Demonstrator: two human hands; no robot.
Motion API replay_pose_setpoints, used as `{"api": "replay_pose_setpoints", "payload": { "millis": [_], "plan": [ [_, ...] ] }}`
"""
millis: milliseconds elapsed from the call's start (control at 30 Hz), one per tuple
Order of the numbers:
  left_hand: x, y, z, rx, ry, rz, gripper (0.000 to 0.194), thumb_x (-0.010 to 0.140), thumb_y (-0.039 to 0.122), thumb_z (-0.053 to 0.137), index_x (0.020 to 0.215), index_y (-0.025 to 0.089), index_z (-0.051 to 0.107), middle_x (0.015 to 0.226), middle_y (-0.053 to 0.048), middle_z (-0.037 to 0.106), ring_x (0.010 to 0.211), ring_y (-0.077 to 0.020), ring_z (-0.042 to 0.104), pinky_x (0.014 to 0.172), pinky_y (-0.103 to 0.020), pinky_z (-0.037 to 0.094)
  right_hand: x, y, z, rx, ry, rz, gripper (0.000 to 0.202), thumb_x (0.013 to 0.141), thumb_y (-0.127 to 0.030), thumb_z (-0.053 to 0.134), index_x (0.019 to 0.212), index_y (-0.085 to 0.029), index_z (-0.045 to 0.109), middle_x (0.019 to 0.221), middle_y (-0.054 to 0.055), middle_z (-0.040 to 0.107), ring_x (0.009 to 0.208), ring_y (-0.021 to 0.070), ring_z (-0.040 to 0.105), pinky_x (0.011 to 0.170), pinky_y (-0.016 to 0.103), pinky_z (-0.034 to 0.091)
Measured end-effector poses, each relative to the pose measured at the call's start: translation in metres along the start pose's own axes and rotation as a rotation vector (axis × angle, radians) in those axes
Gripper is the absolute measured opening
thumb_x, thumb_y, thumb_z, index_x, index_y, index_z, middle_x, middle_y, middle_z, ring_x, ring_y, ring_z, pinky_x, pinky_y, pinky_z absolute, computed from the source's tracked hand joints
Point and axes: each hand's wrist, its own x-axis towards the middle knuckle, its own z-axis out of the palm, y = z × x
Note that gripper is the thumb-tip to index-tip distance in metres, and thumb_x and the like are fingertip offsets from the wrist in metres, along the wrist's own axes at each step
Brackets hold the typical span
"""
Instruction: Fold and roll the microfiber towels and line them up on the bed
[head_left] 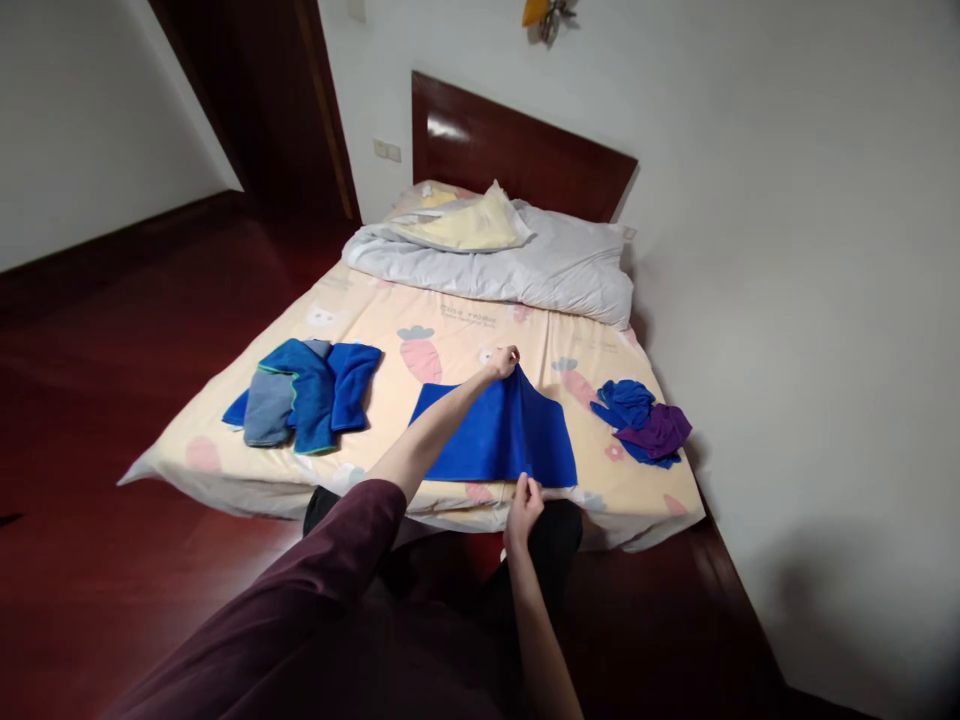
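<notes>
A blue towel lies spread on the bed in front of me. My left hand pinches its far edge and lifts it a little, so a fold runs down the cloth toward me. At the near edge, my right hand has its fingers closed on the towel in line with that fold. To the left lie several folded towels, blue, teal and grey, laid over one another. On the right sits a crumpled heap of blue and purple cloths.
The bed has a cream sheet with carrot prints. A rolled white quilt and a pale yellow cloth lie by the dark wooden headboard. A white wall runs close along the right side.
</notes>
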Motion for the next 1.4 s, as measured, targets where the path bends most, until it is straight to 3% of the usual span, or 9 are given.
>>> {"api": "replay_pose_setpoints", "payload": {
  "millis": [100, 233, 400, 633, 767, 933, 1067, 1200, 1400],
  "plan": [
    [-0.01, 0.016, -0.023, -0.103, 0.026, 0.019, 0.024, 0.098, 0.017, 0.052, 0.117, 0.015, 0.067, 0.095, -0.008, 0.076, 0.075, -0.016, 0.072, 0.08, -0.028, 0.057, 0.02, -0.026, -0.023, -0.092, 0.127, -0.173, 0.057, 0.089, -0.076, 0.056, 0.077, -0.021, 0.061, 0.075, 0.001, 0.059, 0.072, 0.016, 0.051, 0.07, 0.028, 0.045],
    [-0.025, 0.03, -0.053, -0.456, 0.061, 0.029, 0.02, 0.098, 0.022, 0.059, 0.113, 0.012, 0.066, 0.093, -0.008, 0.073, 0.067, -0.0126, 0.068, 0.073, -0.028, 0.058, 0.06, -0.063, -0.051, -0.103, 0.155, -0.267, 0.064, 0.088, -0.082, 0.051, 0.071, -0.021, 0.055, 0.062, -0.005, 0.045, 0.063, 0.0128, 0.043, 0.062, 0.026, 0.041],
    [-0.046, 0.036, -0.101, -0.559, 0.185, 0.226, 0.02, 0.09, 0.029, 0.068, 0.097, 0.011, 0.073, 0.093, -0.01, 0.076, 0.088, -0.0189, 0.07, 0.088, -0.033, 0.057, 0.115, -0.114, -0.071, 0.02, 0.233, -0.427, 0.065, 0.081, -0.08, 0.062, 0.087, -0.015, 0.066, 0.078, 0.005, 0.067, 0.075, 0.0177, 0.059, 0.076, 0.032, 0.052],
    [-0.077, 0.043, -0.169, -0.729, 0.297, 0.324, 0.057, 0.074, 0.058, 0.084, 0.104, 0.01, 0.078, 0.102, -0.013, 0.079, 0.103, -0.0273, 0.073, 0.099, -0.041, 0.056, 0.158, -0.196, -0.074, 0.154, 0.158, -0.579, 0.062, 0.077, -0.066, 0.077, 0.106, -0.013, 0.066, 0.093, 0.013, 0.074, 0.084, 0.0212, 0.071, 0.079, 0.036, 0.059],
    [-0.097, 0.049, -0.202, -0.794, 0.357, 0.339, 0.074, 0.059, 0.066, 0.091, 0.104, 0.008, 0.079, 0.099, -0.014, 0.08, 0.099, -0.0284, 0.074, 0.095, -0.043, 0.059, 0.161, -0.237, -0.069, 0.164, 0.076, -0.682, 0.059, 0.08, -0.064, 0.078, 0.105, -0.012, 0.07, 0.098, 0.016, 0.076, 0.093, 0.0229, 0.074, 0.092, 0.04, 0.06],
    [-0.132, 0.054, -0.237, -0.789, 0.388, 0.346, 0.076, 0.051, 0.062, 0.097, 0.101, 0.008, 0.079, 0.096, -0.015, 0.08, 0.094, -0.0278, 0.075, 0.09, -0.04, 0.061, 0.154, -0.266, -0.061, 0.209, 0.012, -0.65, 0.057, 0.074, -0.063, 0.083, 0.103, -0.015, 0.076, 0.104, 0.014, 0.079, 0.098, 0.0257, 0.076, 0.096, 0.042, 0.06],
    [-0.167, 0.052, -0.254, -0.707, 0.365, 0.339, 0.069, 0.055, 0.057, 0.097, 0.102, 0.01, 0.079, 0.09, -0.014, 0.079, 0.085, -0.0259, 0.075, 0.08, -0.036, 0.062, 0.143, -0.272, -0.062, 0.246, -0.032, -0.603, 0.054, 0.068, -0.061, 0.088, 0.099, -0.017, 0.079, 0.102, 0.012, 0.081, 0.095, 0.0258, 0.076, 0.092, 0.042, 0.062],
    [-0.207, 0.044, -0.265, -0.615, 0.298, 0.308, 0.065, 0.056, 0.056, 0.097, 0.1, 0.011, 0.08, 0.08, -0.01, 0.077, 0.076, -0.0242, 0.074, 0.07, -0.033, 0.061, 0.124, -0.27, -0.072, 0.212, -0.074, -0.528, 0.053, 0.067, -0.058, 0.091, 0.098, -0.016, 0.081, 0.097, 0.012, 0.081, 0.084, 0.0233, 0.075, 0.074, 0.035, 0.063],
    [-0.274, 0.035, -0.28, -0.546, 0.242, 0.264, 0.055, 0.056, 0.057, 0.097, 0.087, 0.014, 0.079, 0.08, -0.009, 0.075, 0.074, -0.0228, 0.072, 0.067, -0.033, 0.06, 0.09, -0.273, -0.089, 0.209, -0.202, -0.392, 0.049, 0.059, -0.052, 0.098, 0.091, -0.018, 0.083, 0.09, 0.009, 0.08, 0.076, 0.0181, 0.072, 0.064, 0.028, 0.058]
  ]
}}
